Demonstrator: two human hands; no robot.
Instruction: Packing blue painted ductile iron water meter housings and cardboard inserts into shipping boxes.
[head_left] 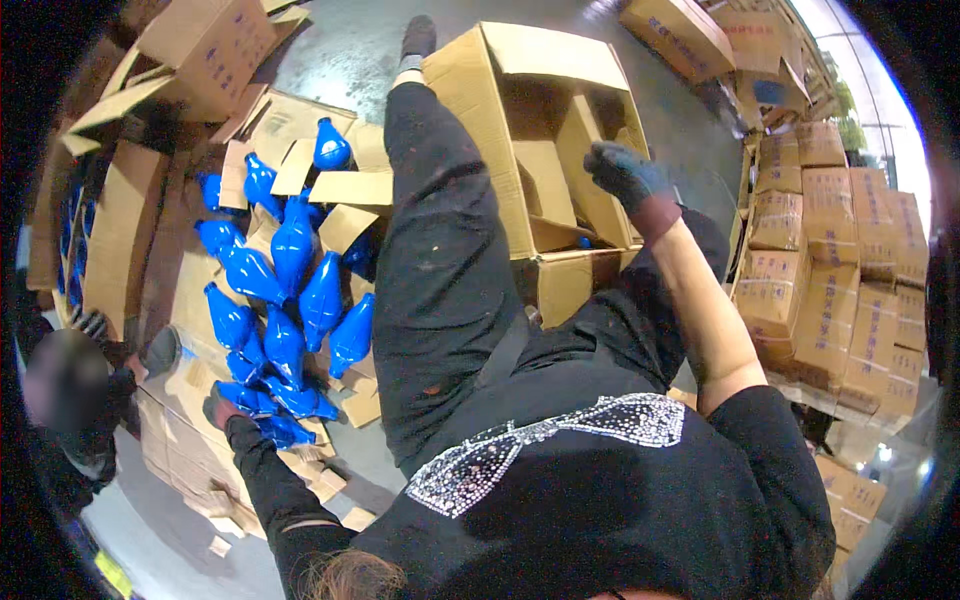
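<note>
My right hand [628,180], in a dark glove, is raised over the open cardboard carton [462,100] between my legs. Its fingers are bent and somewhat apart, and nothing shows between them. Behind them stands a cardboard divider [578,135] inside the carton; a small blue spot is visible low down. On my left, my left hand [219,407] reaches to the near edge of a pile of glossy blue vase-shaped pieces [292,250]. It is beside a blue piece [250,398]; its fingers are mostly hidden, so I cannot tell its grip.
Loose cardboard pieces [350,188] lie among the blue pieces. Another person [75,400] is at the far left, by a carton [125,240] with more blue pieces. Stacked brown cartons [830,220] line the right side. An open carton [205,60] stands at upper left.
</note>
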